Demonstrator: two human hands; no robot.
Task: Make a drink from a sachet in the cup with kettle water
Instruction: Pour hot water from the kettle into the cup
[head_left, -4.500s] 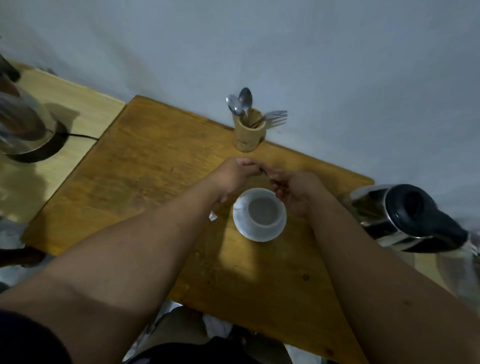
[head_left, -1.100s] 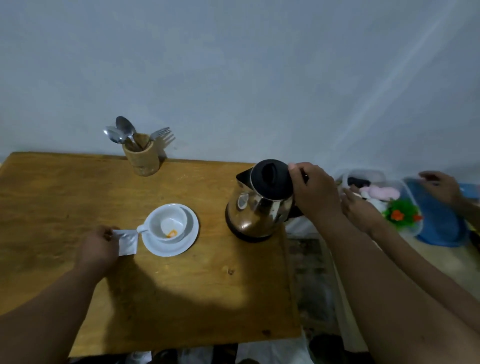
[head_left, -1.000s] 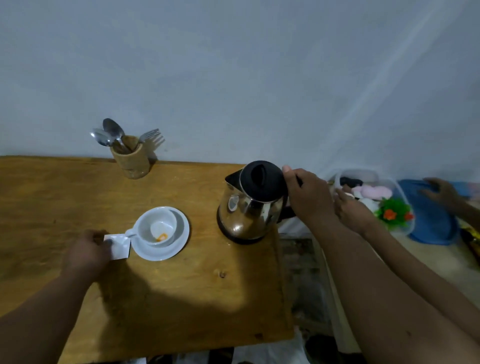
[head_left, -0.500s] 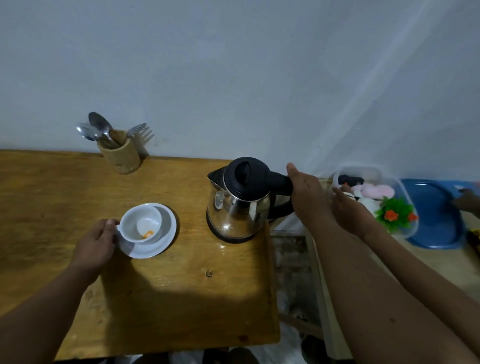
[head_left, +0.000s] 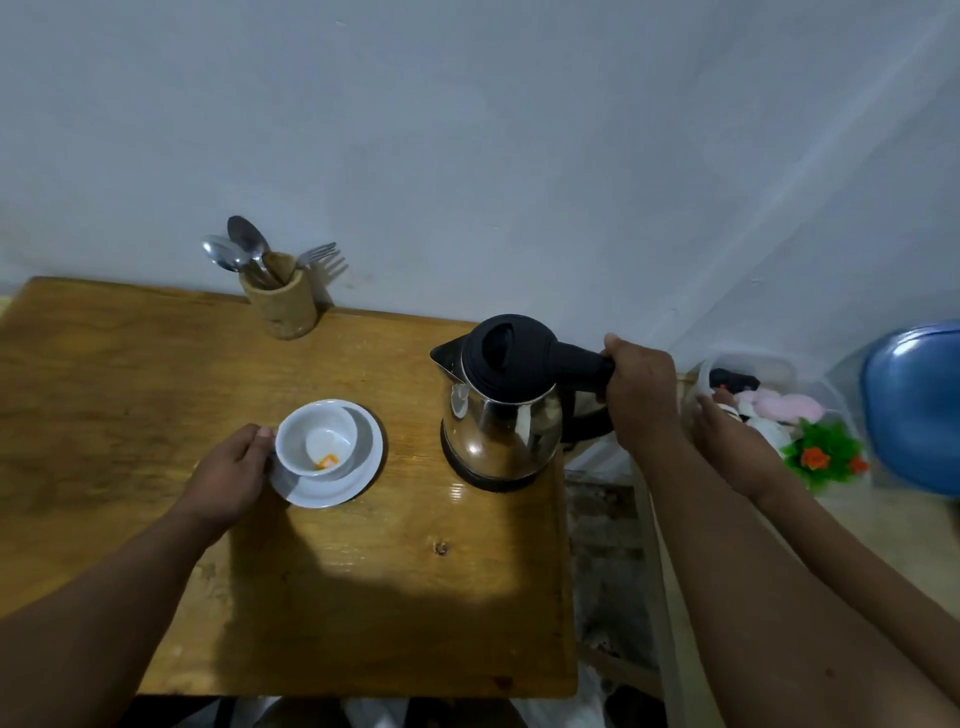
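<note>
A white cup (head_left: 317, 441) sits toward the left of its white saucer (head_left: 358, 483), with a little orange powder at its bottom. My left hand (head_left: 228, 473) is closed on the cup's handle from the left. The steel kettle (head_left: 498, 415) with a black lid stands near the right edge of the wooden table (head_left: 363, 597), its spout pointing left toward the cup. My right hand (head_left: 639, 395) grips its black handle. No sachet is visible.
A wooden holder (head_left: 280, 306) with spoons and forks stands at the back by the wall. Right of the table, another person's hand (head_left: 727, 441) reaches by a clear plastic container (head_left: 769, 410) of small items, beside a blue lid (head_left: 914, 415).
My left hand, which held the white sachet beside the saucer, now grips the cup's handle, and the sachet is out of sight. My right hand has stayed on the kettle's handle, the kettle near the table's right edge.
</note>
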